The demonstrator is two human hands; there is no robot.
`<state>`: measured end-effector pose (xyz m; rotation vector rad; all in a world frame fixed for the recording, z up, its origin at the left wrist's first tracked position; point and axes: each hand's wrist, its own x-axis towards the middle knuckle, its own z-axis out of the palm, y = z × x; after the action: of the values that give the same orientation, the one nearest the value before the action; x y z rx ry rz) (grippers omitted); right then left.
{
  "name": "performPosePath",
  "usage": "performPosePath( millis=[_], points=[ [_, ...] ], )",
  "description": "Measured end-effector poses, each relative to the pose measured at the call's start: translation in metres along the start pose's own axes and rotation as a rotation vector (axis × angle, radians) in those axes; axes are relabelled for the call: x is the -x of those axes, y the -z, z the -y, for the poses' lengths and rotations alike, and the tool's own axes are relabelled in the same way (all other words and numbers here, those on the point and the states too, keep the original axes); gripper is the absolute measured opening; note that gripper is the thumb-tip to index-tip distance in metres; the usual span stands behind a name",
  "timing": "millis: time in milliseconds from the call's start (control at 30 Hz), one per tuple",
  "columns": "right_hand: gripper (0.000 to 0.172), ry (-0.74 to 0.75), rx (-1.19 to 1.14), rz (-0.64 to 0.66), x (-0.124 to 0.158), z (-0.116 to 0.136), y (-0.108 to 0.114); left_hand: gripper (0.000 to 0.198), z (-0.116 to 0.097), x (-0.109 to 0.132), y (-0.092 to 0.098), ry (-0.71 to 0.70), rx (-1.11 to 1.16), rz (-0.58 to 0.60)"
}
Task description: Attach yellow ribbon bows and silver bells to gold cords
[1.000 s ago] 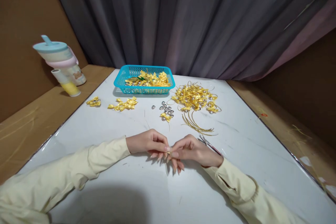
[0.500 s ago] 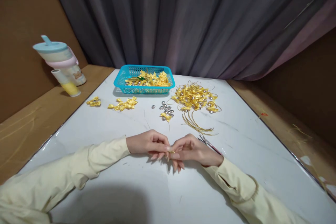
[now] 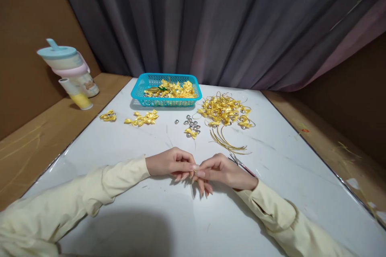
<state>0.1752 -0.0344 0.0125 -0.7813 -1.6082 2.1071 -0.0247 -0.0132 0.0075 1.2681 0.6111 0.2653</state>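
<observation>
My left hand (image 3: 173,163) and my right hand (image 3: 218,172) meet fingertip to fingertip just above the white table. Both pinch at the same spot, thumbs against index fingers, on a tiny bit of gold cord (image 3: 195,171) mostly covered by the fingers. Behind my right hand lie scissors (image 3: 241,164), partly hidden by it. Farther back is a bundle of cut gold cords (image 3: 226,142). Several silver heart-shaped beads (image 3: 193,124) are scattered ahead of the hands, with one yellow ribbon bow (image 3: 190,133) beside them.
A blue basket (image 3: 137,93) with yellow bows and beads stands at the back. Right of it is a heap of corded bows (image 3: 223,109); smaller bow piles (image 3: 143,118) lie left. A tumbler (image 3: 68,66) and a yellow-white bottle (image 3: 77,95) stand beyond the table's left edge.
The fingertips have drawn closer together, so less of the gold cord shows between them. The things on the table stay as they were; the view has shifted slightly.
</observation>
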Motion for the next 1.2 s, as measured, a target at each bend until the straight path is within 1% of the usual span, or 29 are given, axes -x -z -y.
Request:
performPosePath(
  millis=[167,367,433,533,633,700,733,800,833,867,900,933,1000,1067,1133,1200],
  points=[
    [0.032,-0.025,0.020,-0.008,0.001,0.005,0.000,0.039,0.002,0.000,-0.001,-0.060,-0.041,-0.001],
    [0.032,-0.075,0.162,-0.070,0.004,0.013,0.003,0.037,0.004,0.001,-0.006,-0.098,-0.113,-0.066],
    [0.031,-0.053,0.274,-0.089,0.004,0.017,0.002,0.036,0.003,0.002,-0.008,-0.106,-0.153,-0.114],
    [0.025,0.068,0.565,-0.155,0.006,0.023,-0.002,0.031,-0.001,0.003,-0.011,-0.142,-0.294,-0.170],
    [0.019,0.219,0.907,-0.248,0.009,0.029,-0.006,0.026,-0.012,0.007,-0.012,-0.236,-0.535,-0.208],
    [0.021,0.290,1.028,-0.295,0.010,0.034,-0.006,0.025,-0.024,0.008,-0.011,-0.312,-0.697,-0.237],
    [0.023,0.326,1.061,-0.310,0.011,0.037,-0.005,0.025,-0.032,0.008,-0.009,-0.333,-0.740,-0.245],
    [0.025,0.399,1.136,-0.349,0.012,0.045,0.001,0.021,-0.046,0.005,-0.002,-0.330,-0.757,-0.261],
    [0.027,0.431,1.190,-0.370,0.012,0.050,0.004,0.020,-0.053,0.003,0.004,-0.319,-0.740,-0.298],
    [0.027,0.455,1.249,-0.393,0.012,0.055,0.009,0.021,-0.058,-0.001,0.010,-0.301,-0.723,-0.364],
    [0.028,0.472,1.303,-0.418,0.012,0.061,0.013,0.021,-0.062,-0.005,0.017,-0.264,-0.727,-0.426],
    [0.028,0.489,1.345,-0.443,0.013,0.067,0.016,0.021,-0.065,-0.010,0.025,-0.222,-0.764,-0.459],
    [0.026,0.514,1.381,-0.484,0.015,0.078,0.021,0.021,-0.064,-0.019,0.039,-0.180,-0.841,-0.534],
    [0.024,0.506,1.347,-0.490,0.017,0.087,0.023,0.021,-0.060,-0.026,0.049,-0.161,-0.876,-0.520],
    [0.022,0.431,1.246,-0.434,0.018,0.091,0.024,0.020,-0.052,-0.031,0.055,-0.096,-0.969,-0.505],
    [0.019,0.322,1.077,-0.315,0.015,0.089,0.027,0.022,-0.045,-0.034,0.058,-0.026,-1.076,-0.520]
  ],
)
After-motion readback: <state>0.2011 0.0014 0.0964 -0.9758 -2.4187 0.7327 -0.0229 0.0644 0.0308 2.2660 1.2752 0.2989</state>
